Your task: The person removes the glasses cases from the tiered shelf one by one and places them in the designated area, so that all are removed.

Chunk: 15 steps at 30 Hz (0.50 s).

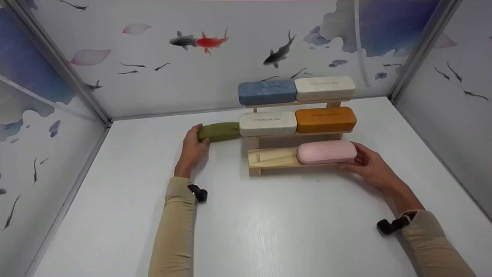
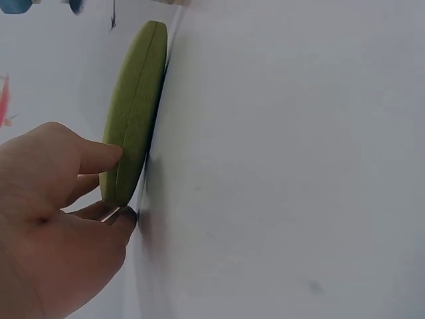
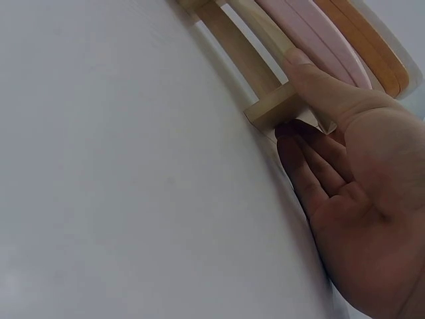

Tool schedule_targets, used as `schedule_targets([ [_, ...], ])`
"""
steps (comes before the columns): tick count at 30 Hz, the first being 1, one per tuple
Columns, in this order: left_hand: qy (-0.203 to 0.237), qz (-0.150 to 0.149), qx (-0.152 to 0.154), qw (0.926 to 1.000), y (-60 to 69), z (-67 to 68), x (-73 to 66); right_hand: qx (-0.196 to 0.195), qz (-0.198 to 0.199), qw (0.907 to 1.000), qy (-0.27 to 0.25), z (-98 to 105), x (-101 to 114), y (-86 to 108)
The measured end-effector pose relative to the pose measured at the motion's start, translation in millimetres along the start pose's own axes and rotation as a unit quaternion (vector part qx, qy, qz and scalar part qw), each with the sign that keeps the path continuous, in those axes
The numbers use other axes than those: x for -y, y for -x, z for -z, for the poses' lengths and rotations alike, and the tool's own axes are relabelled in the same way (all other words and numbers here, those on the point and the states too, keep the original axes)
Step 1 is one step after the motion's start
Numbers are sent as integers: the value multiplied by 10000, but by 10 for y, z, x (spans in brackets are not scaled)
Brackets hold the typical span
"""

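Note:
My left hand (image 1: 193,149) holds the left end of a green glasses case (image 1: 220,132) between thumb and fingers. In the left wrist view the case (image 2: 135,109) lies lengthwise away from the hand, just at the table surface. Its right end in the head view is partly behind a white case. My right hand (image 1: 371,169) grips the right end of a wooden tiered display rack (image 1: 273,158) at its lowest shelf. The right wrist view shows the thumb on the shelf edge and the fingers below it. A pink glasses case (image 1: 326,152) sits on that shelf, beside the hand.
On the middle shelf stand a white case (image 1: 268,124) and an orange case (image 1: 326,120). Above them, a blue case (image 1: 267,92) and another white case (image 1: 325,88) share the top shelf. Printed panels (image 1: 153,84) border the white table (image 1: 261,231).

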<state>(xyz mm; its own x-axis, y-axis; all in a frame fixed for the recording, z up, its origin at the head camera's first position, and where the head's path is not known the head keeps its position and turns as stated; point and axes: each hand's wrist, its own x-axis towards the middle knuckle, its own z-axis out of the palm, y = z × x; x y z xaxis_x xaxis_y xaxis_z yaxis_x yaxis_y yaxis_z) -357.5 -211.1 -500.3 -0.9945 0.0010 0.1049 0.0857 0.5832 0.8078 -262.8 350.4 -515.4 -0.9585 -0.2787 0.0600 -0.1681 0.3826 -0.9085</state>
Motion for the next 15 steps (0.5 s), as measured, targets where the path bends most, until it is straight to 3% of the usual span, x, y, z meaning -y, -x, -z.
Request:
schedule_targets([
  [4, -81, -120, -254, 9996, 8, 24, -78, 3, -35, 10000, 24, -1, 7, 0],
  [7, 38, -385, -482, 9981, 39, 43, -189, 17, -98, 9999, 12, -2, 15, 5],
  [15, 577, -1334, -856, 9857, 218, 4, -666, 10, -145, 9998, 101, 2, 16, 3],
])
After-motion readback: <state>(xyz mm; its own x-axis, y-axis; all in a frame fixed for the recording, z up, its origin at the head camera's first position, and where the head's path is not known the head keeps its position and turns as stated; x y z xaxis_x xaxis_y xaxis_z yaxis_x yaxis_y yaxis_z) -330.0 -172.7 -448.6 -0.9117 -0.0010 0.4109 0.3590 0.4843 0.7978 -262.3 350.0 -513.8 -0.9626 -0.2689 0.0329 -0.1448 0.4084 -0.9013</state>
